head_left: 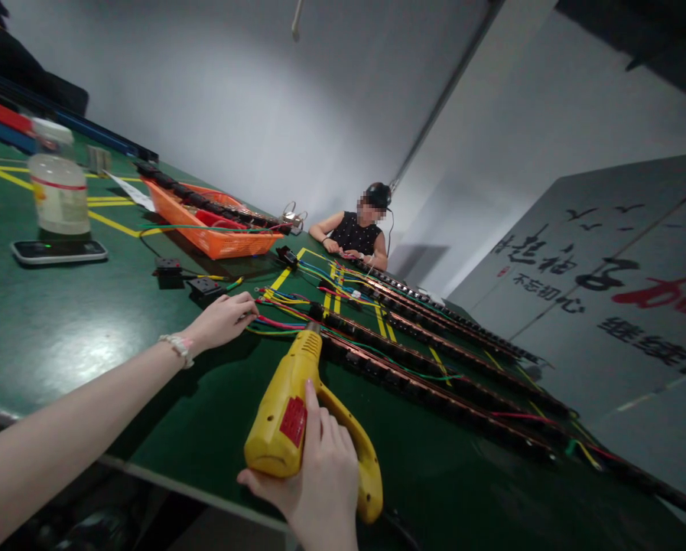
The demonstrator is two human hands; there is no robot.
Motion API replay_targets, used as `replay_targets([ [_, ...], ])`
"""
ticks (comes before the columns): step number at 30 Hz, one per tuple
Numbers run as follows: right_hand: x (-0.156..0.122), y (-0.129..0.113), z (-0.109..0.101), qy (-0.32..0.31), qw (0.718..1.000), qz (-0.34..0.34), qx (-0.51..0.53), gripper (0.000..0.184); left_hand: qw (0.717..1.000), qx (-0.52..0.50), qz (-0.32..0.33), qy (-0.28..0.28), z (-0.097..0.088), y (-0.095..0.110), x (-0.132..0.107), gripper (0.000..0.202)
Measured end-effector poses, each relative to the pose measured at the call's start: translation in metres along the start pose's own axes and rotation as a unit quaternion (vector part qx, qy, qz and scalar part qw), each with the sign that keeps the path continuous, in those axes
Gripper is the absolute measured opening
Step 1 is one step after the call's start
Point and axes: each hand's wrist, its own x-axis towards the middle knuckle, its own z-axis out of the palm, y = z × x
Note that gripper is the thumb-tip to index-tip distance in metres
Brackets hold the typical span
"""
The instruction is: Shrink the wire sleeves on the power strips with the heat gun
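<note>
My right hand (325,467) is wrapped around the body of a yellow heat gun (282,405), with the thumb underneath. The nozzle points away from me, over a bundle of colored wires (282,325). Those wires come from the near end of a long black-and-copper strip (400,375). My left hand (225,317), with a beaded bracelet at the wrist, pinches the red wire ends at the left of the bundle; its fingertips partly hide them. Black socket blocks (205,288) lie just beyond my left hand.
An orange basket (222,243) holding more strips stands behind the socket blocks. At the left, a bottle (60,191) stands on a phone (60,252). More strips (434,337) run along the green table (164,428). A person (359,229) works at the far side.
</note>
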Motion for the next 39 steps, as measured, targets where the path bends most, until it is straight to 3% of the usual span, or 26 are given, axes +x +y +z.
replay_targets([
  [15,0.009,-0.065,0.021,0.031,0.998,-0.035,0.032,0.15,1.0,0.024,-0.009,-0.015,0.001,-0.003,0.0,0.026],
  [20,0.009,-0.074,0.022,0.006,0.997,-0.033,0.066,0.148,0.999,0.012,-0.021,-0.036,-0.003,0.0,0.001,0.024],
  [28,0.009,-0.067,0.021,-0.023,0.996,-0.028,0.076,0.147,0.998,0.027,-0.016,-0.05,-0.004,0.0,-0.001,0.027],
  [33,0.01,-0.045,0.017,-0.044,0.996,-0.021,0.07,0.14,0.999,0.031,0.004,-0.039,-0.003,-0.002,-0.002,0.028],
  [39,0.009,-0.015,0.017,-0.002,0.999,0.031,0.038,0.133,1.0,0.018,0.011,-0.014,-0.002,-0.005,-0.004,0.025],
])
